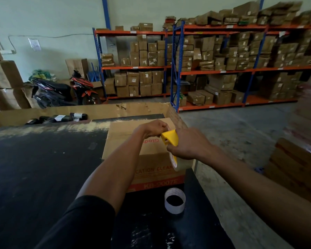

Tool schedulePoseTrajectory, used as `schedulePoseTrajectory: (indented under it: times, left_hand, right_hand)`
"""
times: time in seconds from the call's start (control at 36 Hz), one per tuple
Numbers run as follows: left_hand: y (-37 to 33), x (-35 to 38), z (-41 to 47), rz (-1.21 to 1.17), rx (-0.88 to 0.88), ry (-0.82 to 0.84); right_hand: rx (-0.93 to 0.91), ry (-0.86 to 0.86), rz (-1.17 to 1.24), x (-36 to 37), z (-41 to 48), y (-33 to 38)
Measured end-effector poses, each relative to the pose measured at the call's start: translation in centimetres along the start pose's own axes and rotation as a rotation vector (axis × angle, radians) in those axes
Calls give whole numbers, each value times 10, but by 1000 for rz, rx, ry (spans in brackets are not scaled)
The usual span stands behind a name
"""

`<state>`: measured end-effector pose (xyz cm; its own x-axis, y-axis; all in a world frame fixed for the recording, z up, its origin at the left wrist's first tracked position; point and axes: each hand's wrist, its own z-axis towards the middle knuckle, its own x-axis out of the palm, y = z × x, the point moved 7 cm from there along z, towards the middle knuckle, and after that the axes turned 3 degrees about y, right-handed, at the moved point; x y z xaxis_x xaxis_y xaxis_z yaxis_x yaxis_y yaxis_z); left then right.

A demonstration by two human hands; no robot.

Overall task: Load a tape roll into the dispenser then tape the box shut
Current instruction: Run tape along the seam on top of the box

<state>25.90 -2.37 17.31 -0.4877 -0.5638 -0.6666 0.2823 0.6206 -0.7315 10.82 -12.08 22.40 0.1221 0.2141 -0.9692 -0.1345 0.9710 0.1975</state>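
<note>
A brown cardboard box (122, 133) with red print stands on the black table (43, 168). Above its right side my right hand (188, 144) grips a yellow tape dispenser (171, 137). A clear tape roll (178, 163) hangs in the dispenser below that hand. My left hand (151, 129) pinches at the dispenser's front end, fingers closed there; whether it holds the tape end is hidden. An empty white tape core (175, 200) stands on the table in front of the box.
A large open carton (97, 110) with dark wrapped packages (61, 118) lies beyond the table. Stacked boxes (294, 168) stand at right. Shelving racks (223, 69) full of parcels line the back wall, with a motor scooter (65, 90) at left.
</note>
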Motion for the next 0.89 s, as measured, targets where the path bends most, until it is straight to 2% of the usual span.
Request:
schedulePoseTrajectory:
  times: [0.14, 0.28, 0.56, 0.78, 0.89]
  left_hand:
    - [14, -11, 7, 172, 145, -169]
    - [20, -21, 22, 263, 222, -246]
    - [19, -29, 54, 398, 229, -364]
    - [36, -27, 83, 465, 223, -329]
    - [41, -21, 82, 446, 221, -374]
  right_hand:
    - [29, 66, 4, 15, 0, -6]
    - [46, 54, -6, 15, 9, -3]
    - [150, 198, -10, 13, 56, -8]
    - [204, 358, -16, 17, 92, -11]
    - [265, 392, 12, 17, 99, -13]
